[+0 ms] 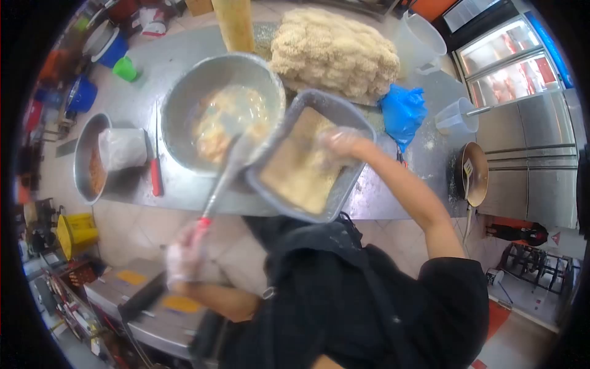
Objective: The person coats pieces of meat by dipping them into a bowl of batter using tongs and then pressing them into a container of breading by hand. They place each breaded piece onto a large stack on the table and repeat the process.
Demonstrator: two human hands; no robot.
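Note:
My left hand (186, 253), in a clear glove, is closed round the red grip of a long metal utensil (216, 189). The utensil's blurred broad end hangs over the near right rim of a large metal bowl (175, 89), which holds wet pale pieces (215, 138) in cloudy liquid. Right of the bowl, a grey tub (361, 178) overlaps its rim and contains pale breadcrumbs (301, 178). My right hand (341, 142), also gloved, is inside this tub over the crumbs. Motion smears its fingers, and I cannot tell what they hold.
A big stack of crumb-coated pieces (335, 52) rises behind the tub, with a blue plastic bag (402, 114) beside it. On the left are a red-handled knife (155, 175) and a smaller bowl (83, 154) with a white bag (123, 149). A brown pan (476, 175) sits at the right edge.

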